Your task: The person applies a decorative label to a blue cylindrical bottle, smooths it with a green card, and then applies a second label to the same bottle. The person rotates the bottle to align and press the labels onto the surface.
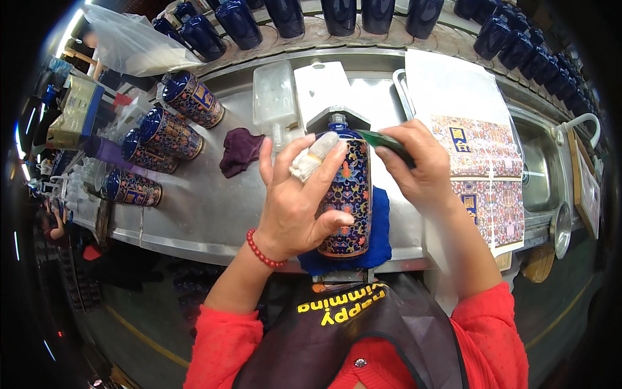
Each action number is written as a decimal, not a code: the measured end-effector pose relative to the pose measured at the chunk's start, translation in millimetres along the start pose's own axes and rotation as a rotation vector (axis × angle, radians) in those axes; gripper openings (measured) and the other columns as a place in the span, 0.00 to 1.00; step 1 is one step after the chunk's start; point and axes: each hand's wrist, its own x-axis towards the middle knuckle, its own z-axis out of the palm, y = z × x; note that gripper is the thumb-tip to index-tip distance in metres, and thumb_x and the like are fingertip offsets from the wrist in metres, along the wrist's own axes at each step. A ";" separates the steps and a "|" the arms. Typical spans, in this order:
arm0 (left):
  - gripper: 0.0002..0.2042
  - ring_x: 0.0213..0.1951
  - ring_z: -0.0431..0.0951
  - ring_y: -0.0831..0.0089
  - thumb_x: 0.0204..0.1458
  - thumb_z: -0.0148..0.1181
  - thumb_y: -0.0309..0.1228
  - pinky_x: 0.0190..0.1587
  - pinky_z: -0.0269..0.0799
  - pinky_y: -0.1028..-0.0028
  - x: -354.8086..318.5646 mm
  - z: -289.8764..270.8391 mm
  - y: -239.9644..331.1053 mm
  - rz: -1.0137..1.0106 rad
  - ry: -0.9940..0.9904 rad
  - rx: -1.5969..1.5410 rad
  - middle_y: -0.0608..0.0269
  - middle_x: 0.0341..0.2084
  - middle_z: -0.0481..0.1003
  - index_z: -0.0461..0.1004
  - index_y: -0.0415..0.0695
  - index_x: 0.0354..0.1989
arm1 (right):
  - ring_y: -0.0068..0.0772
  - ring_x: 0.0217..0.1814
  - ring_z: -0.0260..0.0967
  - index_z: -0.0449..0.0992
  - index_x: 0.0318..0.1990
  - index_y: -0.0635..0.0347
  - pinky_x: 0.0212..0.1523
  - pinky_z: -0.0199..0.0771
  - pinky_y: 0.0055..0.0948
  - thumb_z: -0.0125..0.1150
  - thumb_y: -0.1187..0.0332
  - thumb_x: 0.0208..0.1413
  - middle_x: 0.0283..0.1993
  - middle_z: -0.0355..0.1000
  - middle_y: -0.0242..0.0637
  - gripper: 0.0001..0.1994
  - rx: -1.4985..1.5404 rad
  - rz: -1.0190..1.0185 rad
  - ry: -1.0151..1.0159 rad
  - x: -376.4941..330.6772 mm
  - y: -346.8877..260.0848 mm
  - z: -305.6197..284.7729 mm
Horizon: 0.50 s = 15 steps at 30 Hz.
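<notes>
A dark blue glass bottle (348, 194) with a colourful floral wrap lies on its side before me on a blue cloth (381, 227), its neck pointing away. My left hand (295, 194) steadies it, thumb and fingers on the patterned side; one finger wears a whitish wrapping (315, 155). Pinched in my right hand (418, 162) is a flat dark green tool (387, 145), perhaps a scraper, its tip against the bottle's shoulder. Behind the neck is a grey angled metal rest (356, 115). Off to the left of my left hand lies a crumpled maroon cloth (241, 152).
Several wrapped bottles (193, 97) stand at the left. Plain blue bottles (339, 16) line a curved conveyor (311, 34) along the back. Printed decal sheets (478, 149) lie at the right, beside a metal sink (541, 162). A clear rectangular container (273, 97) sits behind my left hand.
</notes>
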 end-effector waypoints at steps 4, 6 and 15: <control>0.44 0.65 0.62 0.48 0.58 0.50 0.66 0.71 0.34 0.40 -36.4 -4.1 27.8 -0.140 0.033 -0.123 0.47 0.59 0.73 0.66 0.36 0.68 | 0.30 0.39 0.70 0.79 0.40 0.50 0.49 0.65 0.36 0.68 0.69 0.43 0.39 0.71 0.31 0.13 -0.138 -0.498 -0.161 19.8 -29.6 -4.3; 0.49 0.67 0.59 0.43 0.50 0.65 0.62 0.71 0.33 0.39 -53.0 -4.7 40.1 -0.179 0.009 -0.138 0.42 0.65 0.64 0.58 0.36 0.71 | 0.36 0.38 0.73 0.79 0.39 0.54 0.45 0.71 0.37 0.67 0.69 0.49 0.37 0.73 0.36 0.09 0.137 -0.292 -0.426 35.9 -37.3 -10.9; 0.57 0.63 0.65 0.46 0.37 0.72 0.64 0.70 0.31 0.33 -67.1 25.8 48.6 -0.171 0.087 0.166 0.49 0.61 0.69 0.59 0.36 0.71 | 0.31 0.36 0.68 0.80 0.41 0.54 0.42 0.67 0.37 0.69 0.70 0.51 0.31 0.67 0.31 0.10 0.066 -0.429 -0.462 29.5 -36.4 -5.9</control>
